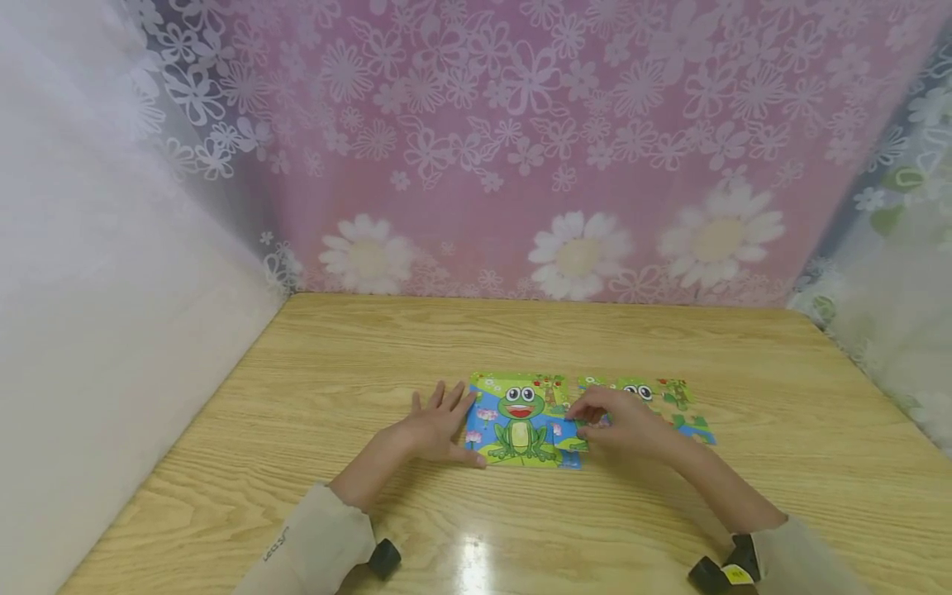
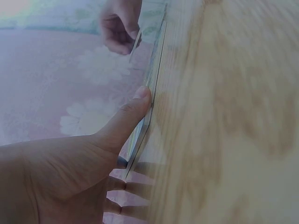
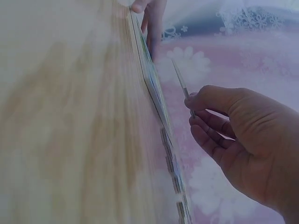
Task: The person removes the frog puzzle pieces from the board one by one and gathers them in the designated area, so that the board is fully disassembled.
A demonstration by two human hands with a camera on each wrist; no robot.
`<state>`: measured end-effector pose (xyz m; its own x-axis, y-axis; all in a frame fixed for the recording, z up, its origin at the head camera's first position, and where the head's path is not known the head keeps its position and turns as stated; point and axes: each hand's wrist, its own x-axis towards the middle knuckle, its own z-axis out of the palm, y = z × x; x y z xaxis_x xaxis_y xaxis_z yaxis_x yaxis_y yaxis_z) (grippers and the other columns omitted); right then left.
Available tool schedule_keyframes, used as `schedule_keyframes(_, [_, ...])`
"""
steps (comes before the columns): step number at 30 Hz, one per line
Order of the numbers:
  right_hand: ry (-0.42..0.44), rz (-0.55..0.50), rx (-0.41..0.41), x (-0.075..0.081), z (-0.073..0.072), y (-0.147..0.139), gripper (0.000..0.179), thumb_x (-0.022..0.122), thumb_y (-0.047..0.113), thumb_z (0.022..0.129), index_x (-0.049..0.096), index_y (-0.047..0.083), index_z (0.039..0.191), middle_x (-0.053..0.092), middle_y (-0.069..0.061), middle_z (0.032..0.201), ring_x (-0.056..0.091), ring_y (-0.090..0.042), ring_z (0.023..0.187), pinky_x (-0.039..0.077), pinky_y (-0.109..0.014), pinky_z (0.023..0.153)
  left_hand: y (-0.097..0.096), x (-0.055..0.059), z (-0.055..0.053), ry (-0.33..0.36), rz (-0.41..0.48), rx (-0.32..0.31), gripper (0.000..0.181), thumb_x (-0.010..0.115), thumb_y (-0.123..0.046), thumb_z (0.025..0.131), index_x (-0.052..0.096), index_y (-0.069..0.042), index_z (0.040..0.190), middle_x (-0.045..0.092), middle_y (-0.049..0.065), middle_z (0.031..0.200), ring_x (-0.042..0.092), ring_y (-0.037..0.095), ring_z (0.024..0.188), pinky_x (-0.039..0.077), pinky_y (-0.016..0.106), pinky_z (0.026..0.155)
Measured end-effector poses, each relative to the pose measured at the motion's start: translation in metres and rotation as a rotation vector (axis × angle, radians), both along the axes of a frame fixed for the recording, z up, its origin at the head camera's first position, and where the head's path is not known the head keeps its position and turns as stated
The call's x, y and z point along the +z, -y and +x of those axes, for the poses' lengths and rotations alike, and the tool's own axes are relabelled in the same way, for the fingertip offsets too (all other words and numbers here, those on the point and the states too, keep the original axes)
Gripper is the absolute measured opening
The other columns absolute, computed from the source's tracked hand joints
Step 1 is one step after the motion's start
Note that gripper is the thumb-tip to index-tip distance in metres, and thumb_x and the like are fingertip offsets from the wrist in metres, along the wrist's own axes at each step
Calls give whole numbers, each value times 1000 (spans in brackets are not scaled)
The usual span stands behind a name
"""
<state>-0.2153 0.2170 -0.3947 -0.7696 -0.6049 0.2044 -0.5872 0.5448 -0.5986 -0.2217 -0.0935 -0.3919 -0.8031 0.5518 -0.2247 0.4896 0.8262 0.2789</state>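
A frog picture puzzle board [image 1: 521, 434] lies flat on the wooden table. My left hand [image 1: 435, 431] rests at its left edge with fingers spread, the thumb touching the near left corner; the left wrist view shows that thumb against the board's edge [image 2: 152, 100]. Over the board's right side, my right hand [image 1: 628, 423] pinches a puzzle piece [image 1: 567, 435] with blue, green and a pink flower on it. In the right wrist view the piece [image 3: 181, 81] is held tilted between thumb and fingertips, raised off the board. It covers part of the picture's lower right.
Several puzzle pieces [image 1: 675, 395], one showing the frog's eyes, lie to the right of the board, partly behind my right hand. A flowered pink curtain [image 1: 476, 165] hangs behind the table [image 1: 357, 347], and a white sheet [image 1: 134, 248] hangs at the left.
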Motion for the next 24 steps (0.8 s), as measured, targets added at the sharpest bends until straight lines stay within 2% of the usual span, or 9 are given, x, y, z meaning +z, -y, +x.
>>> schedule_keyframes(8, [-60,23,-10,-4,10,-26,21,73,3,77,64,9,96,57,5,94,54,-11,81,48,-27,71,0,0,0,-3,-2,-2,103,60,-64,76,12,-8,148,5,16,151,-1,41,134,4,66,97])
schedule_keyframes(19, [7,90,-44,-7,22,-44,22,71,7,79,64,16,98,58,9,96,52,-8,84,46,-25,73,1,2,2,2,12,-13,102,61,-61,77,12,-6,148,4,17,151,-1,42,134,2,66,96])
schedule_keyframes(24, [11,102,-23,-8,22,-47,22,70,8,80,64,17,99,58,9,99,53,-8,88,46,-26,76,0,0,1,6,12,-17,103,60,-62,77,10,-7,148,2,16,151,-3,41,134,1,66,96])
